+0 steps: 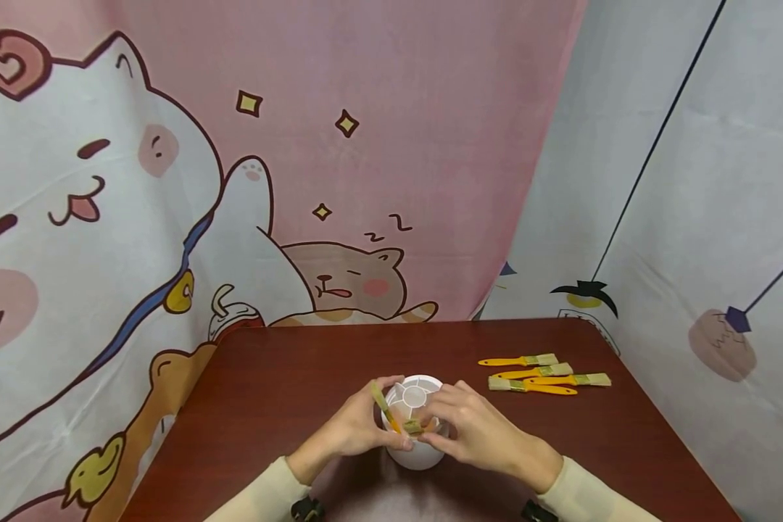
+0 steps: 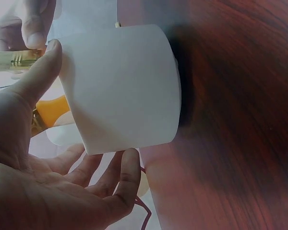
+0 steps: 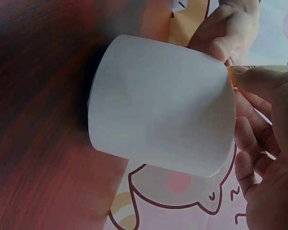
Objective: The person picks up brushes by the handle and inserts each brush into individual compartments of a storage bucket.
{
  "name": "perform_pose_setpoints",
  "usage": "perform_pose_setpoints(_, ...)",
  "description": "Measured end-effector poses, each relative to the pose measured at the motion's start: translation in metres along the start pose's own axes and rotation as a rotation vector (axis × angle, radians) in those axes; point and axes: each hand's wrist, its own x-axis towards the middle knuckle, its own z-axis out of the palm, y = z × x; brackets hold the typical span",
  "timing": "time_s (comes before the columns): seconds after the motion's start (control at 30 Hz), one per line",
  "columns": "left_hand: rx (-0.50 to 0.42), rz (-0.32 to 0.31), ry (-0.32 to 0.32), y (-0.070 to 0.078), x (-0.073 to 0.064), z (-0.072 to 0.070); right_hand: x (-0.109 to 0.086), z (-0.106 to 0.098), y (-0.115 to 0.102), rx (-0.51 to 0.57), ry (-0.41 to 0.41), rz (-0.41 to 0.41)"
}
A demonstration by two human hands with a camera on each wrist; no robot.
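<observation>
A white round bucket (image 1: 417, 457) with a divided top, its compartments set around a central ring, stands at the table's near side. My left hand (image 1: 359, 424) grips it, thumb at the near rim and fingers around its left side. One paintbrush (image 1: 378, 396) stands in a left compartment, bristles up, leaning left. Over the near part of the top, my right hand (image 1: 476, 428) pinches a second paintbrush (image 1: 413, 426) near its metal band. That brush's orange handle (image 3: 232, 75) shows at the rim in the right wrist view; its lower end is hidden by the bucket wall.
Several yellow-handled paintbrushes (image 1: 531, 383) lie in a loose group on the brown table (image 1: 287, 377), to the right of and beyond the bucket. A cartoon-printed cloth (image 1: 431, 145) hangs behind the table's far edge, and a pale cloth (image 1: 705, 217) hangs along the right side.
</observation>
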Motion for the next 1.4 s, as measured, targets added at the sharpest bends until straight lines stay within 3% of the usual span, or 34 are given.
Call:
perform_pose_setpoints(0.27,-0.003,-0.008,-0.011,0.000,0.000,-0.002,0.000,-0.001,0.000,-0.001,-0.006,0.025)
perform_pose_setpoints(0.5,0.010,-0.010,-0.017,-0.001,0.002,-0.004,0.002,-0.007,0.005,0.034,0.052,-0.009)
perform_pose_setpoints(0.83,-0.002,0.009,-0.005,-0.004,-0.003,0.002,0.002,-0.025,0.016,0.083,0.110,0.054)
perform_pose_setpoints(1.1,0.038,-0.018,0.143,0.005,-0.014,0.018,-0.001,-0.038,0.034,0.112,0.185,0.114)
perform_pose_setpoints(1.4,0.065,-0.117,0.286,0.020,-0.021,0.039,-0.013,-0.048,0.063,0.070,0.151,0.258)
